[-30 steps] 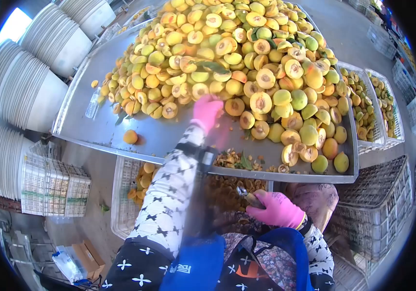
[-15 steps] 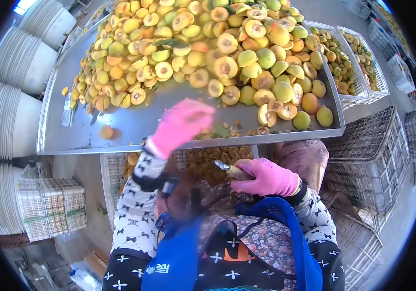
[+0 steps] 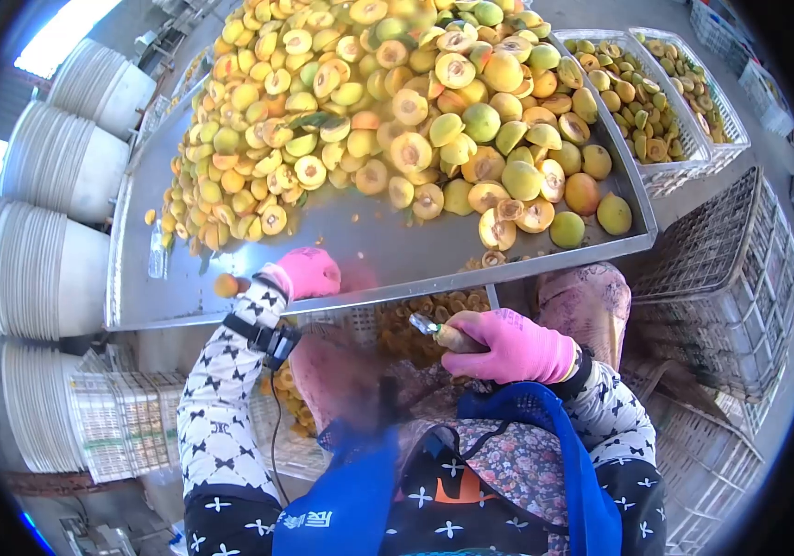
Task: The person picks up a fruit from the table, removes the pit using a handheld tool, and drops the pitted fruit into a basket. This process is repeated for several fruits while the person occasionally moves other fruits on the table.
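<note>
Steel table (image 3: 425, 250): piled cut fruit (image 3: 409, 152), clear bottle (image 3: 157, 252), lone fruit (image 3: 226, 284).

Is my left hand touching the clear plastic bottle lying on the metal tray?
Apart. The head view shows the left hand well to one side of the bottle, with bare tray between them.

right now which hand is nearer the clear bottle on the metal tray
Left. The left hand is over the tray near its front edge, right of the bottle; the right hand is farther right, off the tray, gripping a metal-tipped tool.
</note>
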### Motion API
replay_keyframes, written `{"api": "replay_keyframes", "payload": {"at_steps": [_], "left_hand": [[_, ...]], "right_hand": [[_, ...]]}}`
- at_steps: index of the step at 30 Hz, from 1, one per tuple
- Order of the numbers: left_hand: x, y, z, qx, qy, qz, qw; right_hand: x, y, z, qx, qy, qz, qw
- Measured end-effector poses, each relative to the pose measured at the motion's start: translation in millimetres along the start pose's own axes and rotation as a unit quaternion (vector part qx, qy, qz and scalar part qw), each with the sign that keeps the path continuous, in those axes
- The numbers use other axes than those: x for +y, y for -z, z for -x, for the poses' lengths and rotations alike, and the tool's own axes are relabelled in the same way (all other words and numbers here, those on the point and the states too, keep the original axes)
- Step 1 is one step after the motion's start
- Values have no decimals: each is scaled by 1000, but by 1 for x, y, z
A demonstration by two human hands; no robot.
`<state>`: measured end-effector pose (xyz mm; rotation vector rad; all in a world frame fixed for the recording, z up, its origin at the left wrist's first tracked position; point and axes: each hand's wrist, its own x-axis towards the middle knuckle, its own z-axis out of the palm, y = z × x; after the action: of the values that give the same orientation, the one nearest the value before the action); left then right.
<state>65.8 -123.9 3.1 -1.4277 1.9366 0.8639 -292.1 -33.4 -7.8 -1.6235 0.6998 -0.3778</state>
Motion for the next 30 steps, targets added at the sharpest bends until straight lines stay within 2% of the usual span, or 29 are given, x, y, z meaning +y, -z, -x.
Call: {"api": "replay_keyframes", "payload": {"at_steps": [2,4,6,7,8,10,12,13,14,16,19,23,24,30], "left_hand": [[22,-10,2,226,35,125,965],[64,4,-17,283,-105,184,935],[109,7,-58,478,-259,71,836],[140,15,-65,526,-282,51,801],[157,17,-96,572,-331,30,750],[184,21,-103,500,-272,-12,822],[194,7,-135,548,-229,-32,804],[192,11,-131,530,-231,-49,815],[185,5,-140,575,-250,-50,777],[176,8,-132,550,-258,-107,787],[164,0,-136,521,-201,-103,823],[131,-11,-145,553,-221,15,803],[127,-16,-148,579,-223,10,784],[119,-19,-121,578,-202,-53,789]], "right_hand": [[-4,1,1,-2,10,-5,1000],[-2,1,0,4,36,-8,999],[-1,-1,5,29,18,-57,998],[-3,1,3,35,21,-71,997],[-23,10,7,17,-79,-106,991],[-8,4,8,40,-28,-195,980],[-25,5,15,54,-49,-258,964],[-17,4,14,60,-50,-230,970],[-18,7,15,51,-69,-210,974],[-12,6,13,40,-69,-220,972],[-9,3,11,40,-72,-208,975],[-9,-4,9,51,-39,-190,980],[-11,-4,9,52,-39,-192,979],[-10,-8,11,62,-22,-207,976]]}}
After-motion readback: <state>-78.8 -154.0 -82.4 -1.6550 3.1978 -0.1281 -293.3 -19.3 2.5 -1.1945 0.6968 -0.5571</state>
